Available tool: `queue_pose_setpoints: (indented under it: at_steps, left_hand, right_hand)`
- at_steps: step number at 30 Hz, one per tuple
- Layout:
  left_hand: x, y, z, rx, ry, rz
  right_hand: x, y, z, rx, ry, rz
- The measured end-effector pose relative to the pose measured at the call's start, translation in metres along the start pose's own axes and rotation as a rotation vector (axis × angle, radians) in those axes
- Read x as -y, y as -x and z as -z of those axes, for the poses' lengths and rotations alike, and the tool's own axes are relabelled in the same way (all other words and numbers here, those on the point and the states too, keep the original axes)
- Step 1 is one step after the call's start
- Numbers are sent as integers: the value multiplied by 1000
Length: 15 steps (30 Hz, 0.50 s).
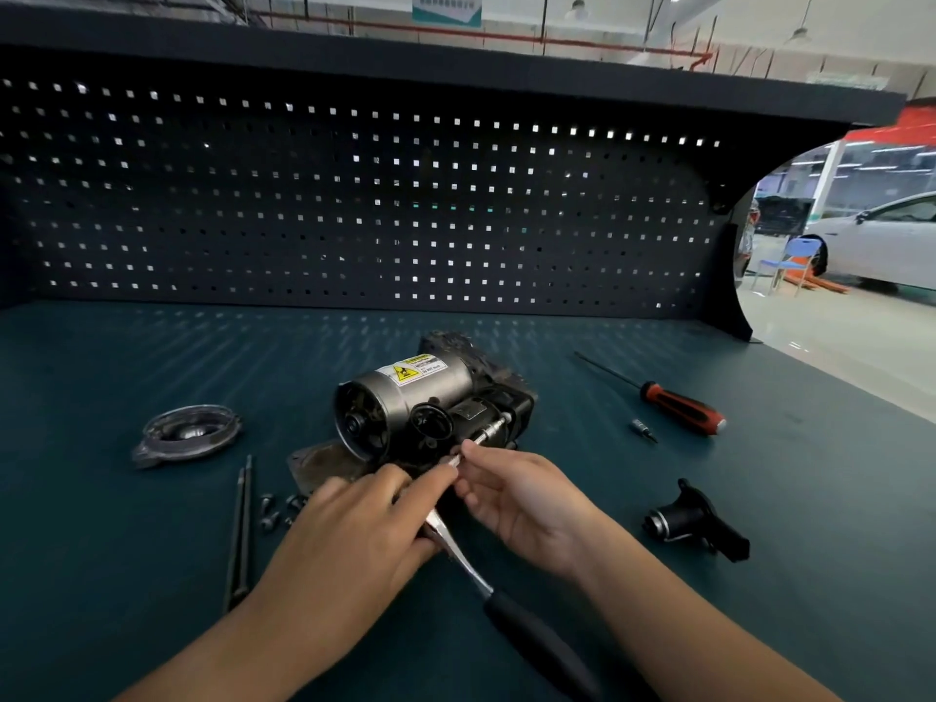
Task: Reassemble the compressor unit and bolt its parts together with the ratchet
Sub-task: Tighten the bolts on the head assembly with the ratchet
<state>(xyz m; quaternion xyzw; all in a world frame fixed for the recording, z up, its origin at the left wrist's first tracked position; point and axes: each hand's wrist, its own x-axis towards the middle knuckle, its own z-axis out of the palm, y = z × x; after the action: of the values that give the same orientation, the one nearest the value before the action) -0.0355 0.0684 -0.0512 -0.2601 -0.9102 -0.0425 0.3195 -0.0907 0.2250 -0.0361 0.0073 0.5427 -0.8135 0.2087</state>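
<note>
- The compressor unit (405, 397) lies on its side mid-bench (152, 575), just beyond the 2 hands.
- Left hand (354, 529), palm down, curls its fingers over the ratchet (527, 635) head.
- Right hand (527, 499), palm turned inward, pinches the extension bar (489, 432), whose tip meets the unit.

The pegboard (354, 205) behind the fingers (430, 478) is dark, with light from behind sparkling through its holes, while the hall (835, 321) far right of them is bright and washed out. The bench (126, 549) around them is dimly, evenly lit, with soft shadows beneath them and glare on the ratchet (458, 552) shaft just below. Wide-angle distortion bows the shelf (456, 68) above, and the fingers look slightly blurred.
</note>
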Motion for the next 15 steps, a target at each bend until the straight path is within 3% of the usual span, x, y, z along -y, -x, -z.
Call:
queue_pose_setpoints:
  at_steps: [2, 5, 8, 10, 11, 15]
  left_hand:
    - [0, -5, 6, 6, 250, 217]
    - [2, -12, 1, -15, 923, 652]
    - [4, -18, -3, -29, 1124, 830]
    - [3, -13, -5, -9, 1068, 776]
    - [2, -8, -5, -25, 973, 667]
    - [3, -3, 1, -65, 67, 0]
  right_hand:
    - [0, 1, -1, 15, 17, -10]
    - [-1, 1, -2, 7, 22, -17]
    - [-1, 3, -4, 20, 5, -8]
    - [-3, 2, -5, 2, 12, 2]
    - [-5, 1, -6, -15, 25, 10]
    - [-7, -3, -5, -49, 67, 47]
